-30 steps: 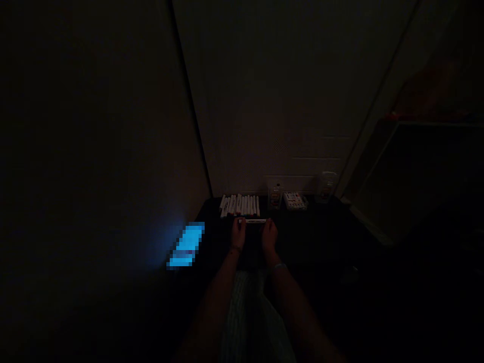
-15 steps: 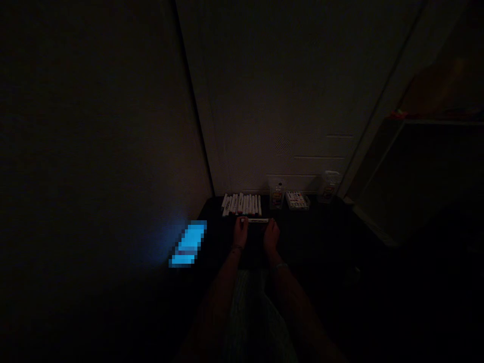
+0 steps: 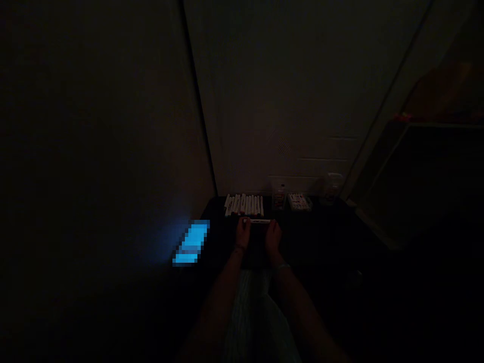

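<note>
In dim light, a white marker (image 3: 260, 221) lies level between my two hands, just above or on the dark table. My left hand (image 3: 242, 233) is closed around its left end. At the other end, my right hand (image 3: 273, 236) has its fingers closed on the tip. Dark print shows along the barrel. Beyond my hands, several white markers (image 3: 244, 204) lie side by side in a row, pointing toward the wall. Finer finger detail is lost in the darkness.
Right of the row stands a clear plastic case (image 3: 279, 197). A flat pack of markers (image 3: 299, 201) lies beside it, and another clear container (image 3: 331, 189) stands farther right. A glowing blue, pixelated screen (image 3: 191, 243) is at the left edge of the dark table (image 3: 313, 237). Walls rise behind and left.
The whole view has shifted slightly, so things appear a little farther right. Both hands keep hold of the marker, with no clear change in grip.
</note>
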`<state>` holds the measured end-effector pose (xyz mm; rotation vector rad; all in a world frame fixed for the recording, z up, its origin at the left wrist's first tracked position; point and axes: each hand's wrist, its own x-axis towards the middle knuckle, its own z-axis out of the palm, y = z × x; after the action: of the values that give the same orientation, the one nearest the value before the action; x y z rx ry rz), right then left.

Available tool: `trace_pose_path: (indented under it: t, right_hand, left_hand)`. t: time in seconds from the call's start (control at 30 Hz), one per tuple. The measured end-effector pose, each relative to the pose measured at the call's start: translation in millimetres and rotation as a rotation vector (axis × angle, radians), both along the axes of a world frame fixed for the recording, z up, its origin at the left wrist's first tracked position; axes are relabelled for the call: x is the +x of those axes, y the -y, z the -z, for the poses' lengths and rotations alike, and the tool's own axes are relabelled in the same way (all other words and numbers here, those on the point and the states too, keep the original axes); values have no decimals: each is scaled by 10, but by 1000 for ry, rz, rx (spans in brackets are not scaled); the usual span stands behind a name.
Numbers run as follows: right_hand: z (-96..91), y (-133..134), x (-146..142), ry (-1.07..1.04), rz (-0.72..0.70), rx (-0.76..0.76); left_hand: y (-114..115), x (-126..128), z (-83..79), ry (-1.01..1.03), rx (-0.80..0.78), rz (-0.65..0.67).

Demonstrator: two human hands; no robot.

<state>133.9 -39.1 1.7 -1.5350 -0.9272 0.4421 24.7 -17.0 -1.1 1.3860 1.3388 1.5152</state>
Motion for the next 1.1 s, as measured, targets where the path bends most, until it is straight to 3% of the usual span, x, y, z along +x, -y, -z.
trace_pose_path:
  t: [0.27,1.1]
  right_hand:
    - [-18,-14,3,11,-12,-38]
    - [46,-20,-15,3,-41,-14]
  left_hand:
    - [-26,-11,46,-13,-1,-40]
    - [-8,-3,10,17,-4,37]
